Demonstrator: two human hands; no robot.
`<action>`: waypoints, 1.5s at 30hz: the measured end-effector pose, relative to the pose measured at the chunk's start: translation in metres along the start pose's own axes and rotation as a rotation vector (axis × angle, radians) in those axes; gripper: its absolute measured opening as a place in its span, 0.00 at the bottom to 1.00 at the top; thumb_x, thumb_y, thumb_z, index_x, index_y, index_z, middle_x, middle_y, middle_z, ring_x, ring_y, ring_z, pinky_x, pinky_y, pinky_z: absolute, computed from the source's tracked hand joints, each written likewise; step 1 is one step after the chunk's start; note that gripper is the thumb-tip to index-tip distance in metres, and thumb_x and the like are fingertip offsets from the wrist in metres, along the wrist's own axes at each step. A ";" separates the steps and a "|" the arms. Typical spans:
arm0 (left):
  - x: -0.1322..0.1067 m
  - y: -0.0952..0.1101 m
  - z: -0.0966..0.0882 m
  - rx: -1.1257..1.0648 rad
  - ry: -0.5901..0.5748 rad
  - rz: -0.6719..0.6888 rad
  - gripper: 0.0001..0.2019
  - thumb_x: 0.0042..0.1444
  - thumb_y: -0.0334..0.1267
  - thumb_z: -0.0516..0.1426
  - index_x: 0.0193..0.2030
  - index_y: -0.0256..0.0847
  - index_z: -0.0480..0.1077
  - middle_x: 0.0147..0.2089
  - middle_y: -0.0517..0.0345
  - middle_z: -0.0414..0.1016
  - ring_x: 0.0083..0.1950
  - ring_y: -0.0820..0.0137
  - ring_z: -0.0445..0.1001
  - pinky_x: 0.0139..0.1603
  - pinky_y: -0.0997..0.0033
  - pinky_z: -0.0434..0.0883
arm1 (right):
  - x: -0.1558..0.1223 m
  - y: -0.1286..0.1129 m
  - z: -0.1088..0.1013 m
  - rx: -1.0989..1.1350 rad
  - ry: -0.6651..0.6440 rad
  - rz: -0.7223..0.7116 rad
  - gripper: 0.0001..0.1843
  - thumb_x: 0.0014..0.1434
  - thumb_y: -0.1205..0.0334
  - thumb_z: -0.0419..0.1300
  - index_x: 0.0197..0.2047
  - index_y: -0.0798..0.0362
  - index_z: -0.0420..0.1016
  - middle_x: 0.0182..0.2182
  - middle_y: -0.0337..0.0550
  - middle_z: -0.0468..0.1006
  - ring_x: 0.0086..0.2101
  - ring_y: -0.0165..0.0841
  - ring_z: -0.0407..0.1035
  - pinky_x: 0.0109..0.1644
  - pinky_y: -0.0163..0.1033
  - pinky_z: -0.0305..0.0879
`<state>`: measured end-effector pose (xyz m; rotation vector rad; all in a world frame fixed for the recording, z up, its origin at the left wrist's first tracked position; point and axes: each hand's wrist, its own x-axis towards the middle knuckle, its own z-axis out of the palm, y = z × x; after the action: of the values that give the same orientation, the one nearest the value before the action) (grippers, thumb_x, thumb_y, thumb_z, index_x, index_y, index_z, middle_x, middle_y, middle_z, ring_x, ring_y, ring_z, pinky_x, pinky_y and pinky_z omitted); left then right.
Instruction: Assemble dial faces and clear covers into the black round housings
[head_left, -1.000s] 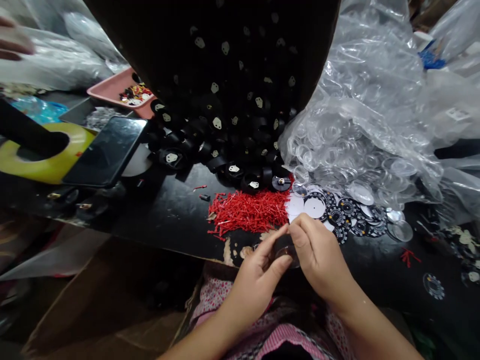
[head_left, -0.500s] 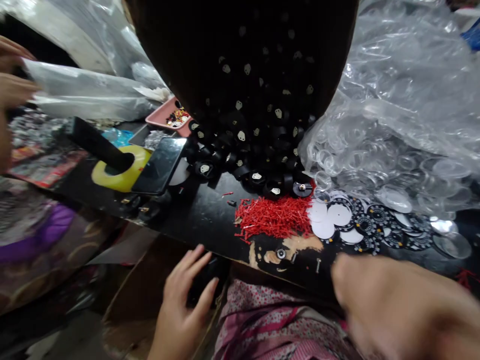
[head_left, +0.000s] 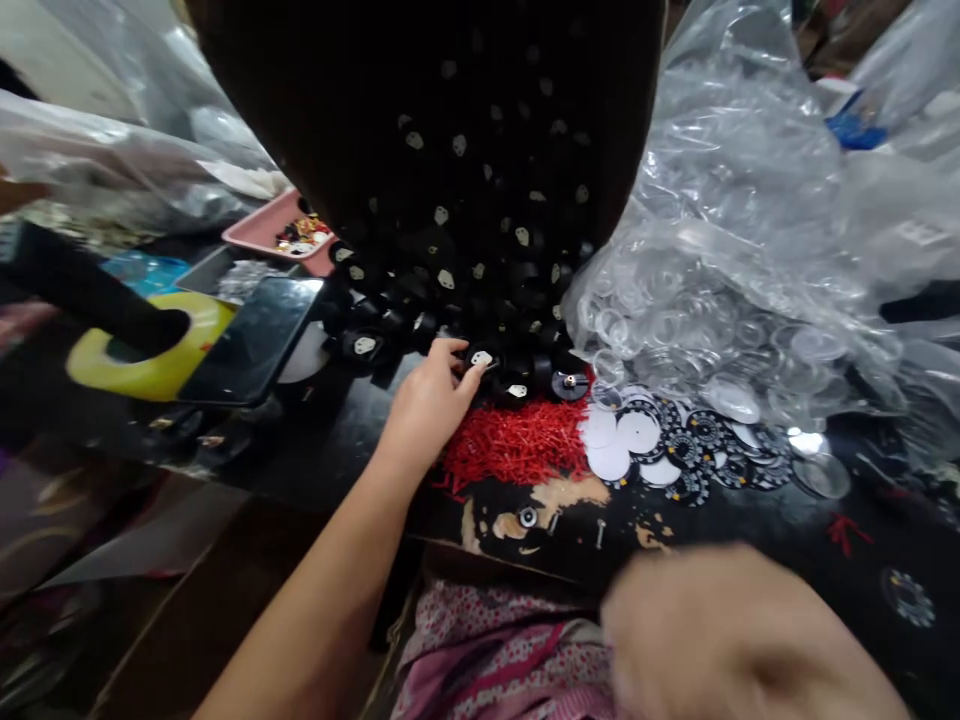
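Note:
My left hand (head_left: pixel 435 395) reaches to the front of a heap of black round casings (head_left: pixel 450 290) spilling from a large dark container. Its thumb and forefinger close on the edge of one black round casing (head_left: pixel 491 358) with a pale plate on it. Right below the hand lies a pile of thin red needle-like pieces (head_left: pixel 517 440). My right hand (head_left: pixel 735 630), blurred, is curled near the table's front edge; whatever its fingers hold is hidden. Overlapping black printed dials and white discs (head_left: pixel 637 433) lie beyond it.
Clear plastic cups and lids (head_left: pixel 675 320) spill from a plastic bag (head_left: pixel 750 130) at right. A phone (head_left: pixel 255 340) leans by a yellow tape roll (head_left: pixel 82 365) around a black post. A pink tray (head_left: pixel 255 228) holds small parts. Screws (head_left: pixel 600 533) lie near the edge.
My left hand has moved from below the table edge up and forward to the black casings. My right hand stays low, slightly shifted and blurred. The view has turned toward the right.

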<state>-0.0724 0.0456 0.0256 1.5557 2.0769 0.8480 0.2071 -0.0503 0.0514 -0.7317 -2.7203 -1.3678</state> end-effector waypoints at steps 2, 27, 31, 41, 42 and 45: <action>-0.001 -0.004 -0.001 -0.021 0.025 -0.002 0.20 0.58 0.42 0.59 0.57 0.40 0.71 0.48 0.47 0.78 0.43 0.60 0.78 0.52 0.56 0.72 | 0.010 0.005 0.016 0.325 -0.117 0.240 0.13 0.67 0.60 0.58 0.48 0.58 0.79 0.36 0.43 0.82 0.34 0.31 0.77 0.47 0.43 0.76; -0.132 0.039 0.036 -1.624 -0.379 -0.703 0.16 0.64 0.47 0.56 0.52 0.41 0.74 0.49 0.49 0.83 0.45 0.68 0.81 0.46 0.70 0.78 | 0.029 0.005 0.025 1.648 -0.179 1.123 0.10 0.65 0.57 0.56 0.40 0.50 0.76 0.33 0.41 0.80 0.32 0.34 0.73 0.35 0.39 0.67; -0.133 0.040 0.037 -1.499 -0.309 -0.587 0.16 0.63 0.45 0.58 0.54 0.45 0.74 0.56 0.52 0.80 0.57 0.62 0.77 0.57 0.62 0.74 | 0.032 0.001 0.020 1.685 -0.172 1.219 0.09 0.64 0.57 0.56 0.43 0.50 0.76 0.34 0.41 0.81 0.32 0.35 0.74 0.34 0.38 0.69; -0.142 0.047 0.040 -1.362 -0.320 -0.568 0.16 0.59 0.44 0.62 0.54 0.51 0.77 0.60 0.56 0.77 0.63 0.61 0.73 0.61 0.63 0.72 | 0.044 -0.012 0.008 1.882 -0.197 1.217 0.06 0.63 0.56 0.59 0.40 0.49 0.70 0.32 0.38 0.77 0.26 0.31 0.73 0.31 0.38 0.70; -0.142 0.047 0.040 -1.357 -0.331 -0.564 0.17 0.58 0.45 0.62 0.54 0.50 0.77 0.60 0.55 0.77 0.63 0.60 0.73 0.61 0.62 0.72 | 0.044 -0.011 0.008 1.888 -0.203 1.213 0.06 0.63 0.56 0.59 0.40 0.49 0.70 0.32 0.38 0.77 0.26 0.31 0.73 0.31 0.38 0.70; -0.141 0.045 0.040 -1.339 -0.385 -0.516 0.16 0.59 0.44 0.62 0.54 0.49 0.76 0.61 0.57 0.76 0.64 0.58 0.72 0.62 0.60 0.71 | 0.044 -0.007 0.006 1.746 -0.232 1.143 0.04 0.63 0.59 0.59 0.39 0.49 0.70 0.33 0.39 0.77 0.30 0.33 0.74 0.35 0.40 0.69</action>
<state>0.0264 -0.0717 0.0219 0.3679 1.0246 1.1887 0.1664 -0.0315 0.0517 -1.5031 -1.6980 1.1548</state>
